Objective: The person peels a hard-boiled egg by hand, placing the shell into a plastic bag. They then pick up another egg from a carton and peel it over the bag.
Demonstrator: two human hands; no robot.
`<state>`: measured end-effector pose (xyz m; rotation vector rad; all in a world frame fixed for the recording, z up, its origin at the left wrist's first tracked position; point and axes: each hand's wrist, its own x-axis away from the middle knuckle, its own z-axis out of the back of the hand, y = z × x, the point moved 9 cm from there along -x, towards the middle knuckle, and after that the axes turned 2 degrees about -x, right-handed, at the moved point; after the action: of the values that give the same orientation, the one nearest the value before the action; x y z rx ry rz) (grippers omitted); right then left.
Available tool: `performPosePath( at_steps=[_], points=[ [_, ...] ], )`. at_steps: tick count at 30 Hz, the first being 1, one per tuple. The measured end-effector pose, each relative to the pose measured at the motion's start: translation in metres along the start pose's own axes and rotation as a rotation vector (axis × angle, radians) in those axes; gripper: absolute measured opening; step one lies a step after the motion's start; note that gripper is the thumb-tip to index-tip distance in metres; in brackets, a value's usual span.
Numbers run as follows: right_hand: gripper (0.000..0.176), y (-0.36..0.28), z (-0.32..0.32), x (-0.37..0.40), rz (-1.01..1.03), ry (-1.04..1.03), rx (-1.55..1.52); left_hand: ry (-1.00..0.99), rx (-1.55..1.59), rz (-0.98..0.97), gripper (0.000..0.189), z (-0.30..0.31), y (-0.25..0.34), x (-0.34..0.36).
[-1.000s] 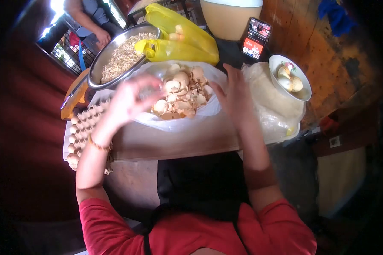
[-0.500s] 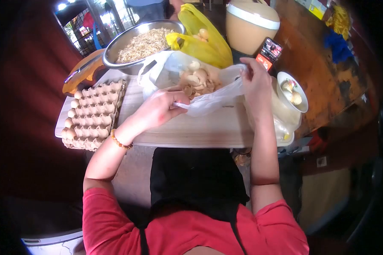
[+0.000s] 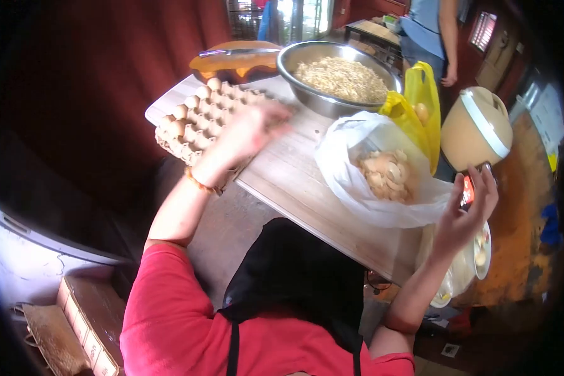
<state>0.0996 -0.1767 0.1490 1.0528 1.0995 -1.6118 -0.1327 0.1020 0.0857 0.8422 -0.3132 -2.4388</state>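
My left hand [image 3: 254, 130], smeared by motion, is over the right side of the cardboard egg tray [image 3: 216, 116]. Its fingers are too blurred to read. A row of eggs [image 3: 180, 112] sits along the tray's left edge; the cups to their right look bare. To the right, a white plastic bag [image 3: 341, 182] lies open with broken eggshells [image 3: 388, 175] inside. My right hand [image 3: 473, 203] is beside the bag's right edge, fingers apart, with nothing visible in it. Behind those fingers, a phone [image 3: 467, 191] is partly hidden.
A steel bowl [image 3: 287, 72] of pale shredded food stands at the back. Beside it are a yellow bag [image 3: 429, 135] with eggs and a beige jug [image 3: 473, 131]. A white bowl [image 3: 487, 250] sits at right. Another person [image 3: 427, 34] stands behind. A knife [image 3: 241, 51] lies far left.
My left hand has let go of the white bag and moved left to the egg tray. My right hand has loosened from the bag's rim. The view has turned left.
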Motion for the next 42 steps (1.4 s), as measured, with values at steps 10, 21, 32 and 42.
performPosePath(
  at_steps=[10,21,32,42],
  points=[
    [0.018,-0.028,-0.087,0.069,-0.081,-1.173,-0.213,-0.17,-0.758,0.699,0.055,0.08,-0.24,0.103],
    [0.014,-0.007,-0.041,0.008,-0.228,-0.606,-0.386,0.733,-0.283,0.288,0.05,0.112,-0.07,0.078],
    [0.016,0.002,-0.061,0.137,-0.124,-1.086,-0.463,0.557,0.156,0.172,0.05,-0.009,0.01,0.077],
    [0.029,-0.023,-0.053,0.199,-0.057,-0.97,-0.408,0.404,0.11,0.242,0.051,-0.039,0.001,0.075]
  ],
)
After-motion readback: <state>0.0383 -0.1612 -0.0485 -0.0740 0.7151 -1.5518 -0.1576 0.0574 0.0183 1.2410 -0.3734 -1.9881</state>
